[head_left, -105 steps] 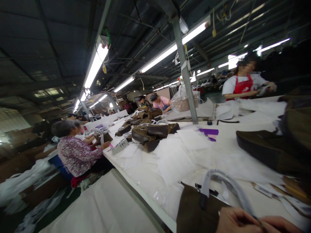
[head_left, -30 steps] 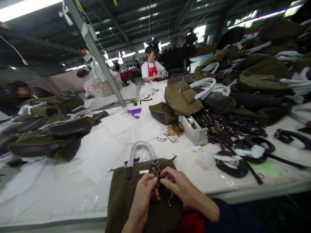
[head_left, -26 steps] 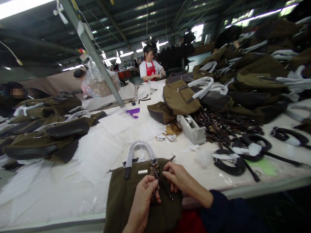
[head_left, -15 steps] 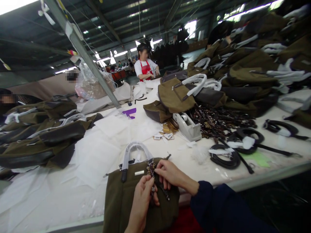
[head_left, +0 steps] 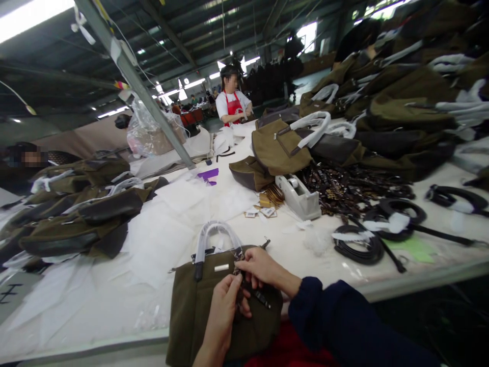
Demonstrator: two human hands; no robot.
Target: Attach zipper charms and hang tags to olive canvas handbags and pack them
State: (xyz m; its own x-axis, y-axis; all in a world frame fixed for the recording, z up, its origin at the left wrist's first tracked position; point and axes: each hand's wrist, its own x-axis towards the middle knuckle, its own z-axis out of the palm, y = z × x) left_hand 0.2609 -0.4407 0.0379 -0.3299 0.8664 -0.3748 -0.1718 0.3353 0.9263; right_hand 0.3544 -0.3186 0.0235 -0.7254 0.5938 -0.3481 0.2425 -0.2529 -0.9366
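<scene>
Strip lights (head_left: 30,15) run over a factory's long paper-covered worktable (head_left: 305,275); the left hand (head_left: 222,311) closes narrowly on a patterned strap piece (head_left: 239,285), and the right hand (head_left: 262,270) pinches it from beside; both sit over an olive canvas tote (head_left: 198,311) lying flat, its pale grey handles (head_left: 217,237) at 12 o'clock; a grey tape dispenser (head_left: 298,198) stands at 1 o'clock, beside a heap of dark patterned strips (head_left: 344,191); coiled black straps (head_left: 359,250) lie at 3 o'clock; stacked olive bags (head_left: 76,219) lie at 10 o'clock.

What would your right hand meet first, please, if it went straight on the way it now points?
Most likely the patterned strap on the olive canvas bag, just past the right hand; depth is unclear; they may already touch.
</scene>
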